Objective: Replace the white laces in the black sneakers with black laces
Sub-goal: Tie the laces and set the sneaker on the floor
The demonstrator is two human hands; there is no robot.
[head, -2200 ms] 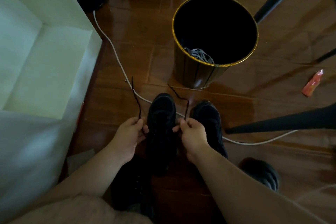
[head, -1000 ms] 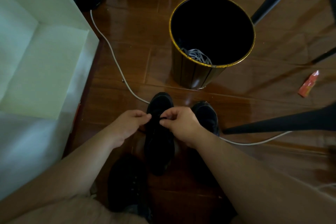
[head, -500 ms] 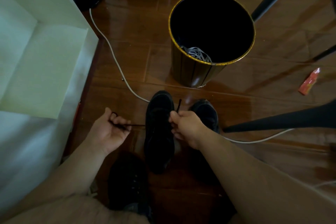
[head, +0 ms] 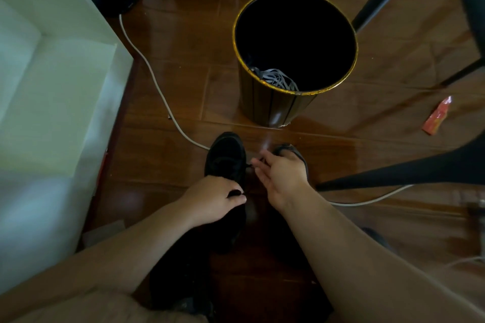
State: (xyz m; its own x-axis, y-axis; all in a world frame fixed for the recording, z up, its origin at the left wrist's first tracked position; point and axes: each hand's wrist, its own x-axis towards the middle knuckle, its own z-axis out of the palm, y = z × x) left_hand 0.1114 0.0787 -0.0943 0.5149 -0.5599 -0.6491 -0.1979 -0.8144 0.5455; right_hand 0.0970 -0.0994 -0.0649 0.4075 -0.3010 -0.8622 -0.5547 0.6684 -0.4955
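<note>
— Both hands have come back in over the left sneaker (head: 225, 162); half a second ago the left hand (head: 210, 198) was drawing the black lace (head: 248, 165) out sideways. I'd guess a crossing is now snug.

— What is each grip doing?

— The left one is clenched on a bit of lace over the shoe's tongue, thumb and forefinger pinching. The right hand (head: 279, 176) is loose, fingers nearly straight, tips just at the lace end beside the eyelets, holding nothing I can see.

— And the white laces (head: 275, 78)?

— In the bin (head: 275, 107), beyond the shoes on the floor. The other sneaker (head: 294, 152) sits just right of it.
</note>
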